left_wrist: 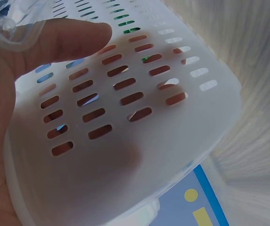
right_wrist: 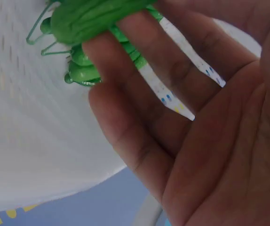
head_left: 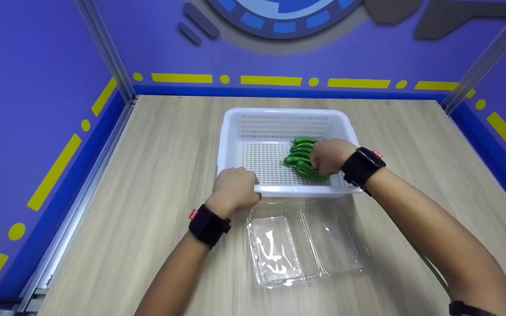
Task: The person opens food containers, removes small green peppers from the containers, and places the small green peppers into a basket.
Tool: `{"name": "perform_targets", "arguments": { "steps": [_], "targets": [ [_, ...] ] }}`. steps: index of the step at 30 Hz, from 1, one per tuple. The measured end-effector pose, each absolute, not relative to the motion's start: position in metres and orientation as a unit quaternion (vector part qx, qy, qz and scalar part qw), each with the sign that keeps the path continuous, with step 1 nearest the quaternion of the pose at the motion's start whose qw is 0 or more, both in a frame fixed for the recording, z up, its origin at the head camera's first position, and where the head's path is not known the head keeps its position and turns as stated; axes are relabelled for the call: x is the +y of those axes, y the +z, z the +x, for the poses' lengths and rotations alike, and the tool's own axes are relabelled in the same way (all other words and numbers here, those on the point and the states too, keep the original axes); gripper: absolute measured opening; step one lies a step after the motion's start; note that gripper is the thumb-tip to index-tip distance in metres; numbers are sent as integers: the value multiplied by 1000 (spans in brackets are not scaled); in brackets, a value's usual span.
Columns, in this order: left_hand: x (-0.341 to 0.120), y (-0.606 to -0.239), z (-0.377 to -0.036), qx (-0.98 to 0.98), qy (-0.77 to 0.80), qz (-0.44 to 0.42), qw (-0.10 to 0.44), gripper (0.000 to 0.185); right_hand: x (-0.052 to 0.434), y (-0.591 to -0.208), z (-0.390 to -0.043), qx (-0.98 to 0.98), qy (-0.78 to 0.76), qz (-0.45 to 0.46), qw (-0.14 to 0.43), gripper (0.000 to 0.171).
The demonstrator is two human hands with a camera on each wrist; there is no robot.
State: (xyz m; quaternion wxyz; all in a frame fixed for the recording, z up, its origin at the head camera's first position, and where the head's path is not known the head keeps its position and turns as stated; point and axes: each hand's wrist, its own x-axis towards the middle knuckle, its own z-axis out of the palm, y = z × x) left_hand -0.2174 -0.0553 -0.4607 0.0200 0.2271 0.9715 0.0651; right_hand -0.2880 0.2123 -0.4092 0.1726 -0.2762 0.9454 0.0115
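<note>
Peppers (head_left: 302, 159), green, bunched in white basket (head_left: 279, 117), right half, on table (head_left: 160, 175). Right hand (head_left: 328, 156) fingers (right_wrist: 125, 94) curled around the bunch. Left hand (head_left: 234, 188) clenched on basket's near rim, thumb (left_wrist: 64, 35) against the slotted wall. Clear clamshell (head_left: 297, 245) lies open just in front of basket.

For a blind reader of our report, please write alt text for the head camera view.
A person's right hand grips a bunch of green peppers inside a white perforated basket, while the left hand holds the basket's near rim. An open clear plastic container lies on the wooden table before the basket.
</note>
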Motion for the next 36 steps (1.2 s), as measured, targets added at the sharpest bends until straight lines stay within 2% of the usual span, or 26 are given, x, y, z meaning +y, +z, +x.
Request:
{"name": "perform_targets", "arguments": {
  "steps": [6, 15, 24, 31, 36],
  "targets": [
    [-57, -460, -218, 972, 59, 227, 14, 39, 202, -411, -289, 942, 43, -269, 198, 40],
    [-54, -460, -213, 971, 71, 227, 18, 25, 199, -421, -298, 930, 68, -265, 246, 38],
    [-55, -460, -213, 972, 63, 226, 14, 29, 200, -428, -300, 934, 65, -260, 238, 32],
    [-56, -461, -212, 971, 68, 230, 13, 30, 201, -434, -297, 934, 53, -253, 249, 44],
    [-57, -460, -213, 972, 68, 226, 17, 29, 202, -432, -297, 943, 48, -227, 239, 29]
  ]
}}
